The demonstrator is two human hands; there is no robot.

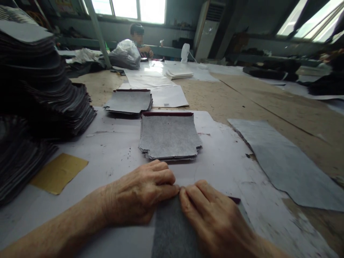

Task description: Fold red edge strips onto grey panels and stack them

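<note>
My left hand [139, 195] and my right hand [212, 218] lie side by side on a grey felt-like piece [172, 233] with a dark red edge, at the near edge of the table. Both hands have their fingers curled and pressed onto its top edge, fingertips meeting in the middle. Just beyond them sits a small stack of the same grey pieces [169, 136] with a dark red top edge. A second, lower stack [129, 102] lies further back to the left.
A tall pile of dark cut pieces [40, 93] fills the left side. A yellow-brown scrap [57, 172] lies at near left, a large grey sheet [290, 165] at right. White paper [107, 150] covers the table. Another person [138, 41] sits at the far end.
</note>
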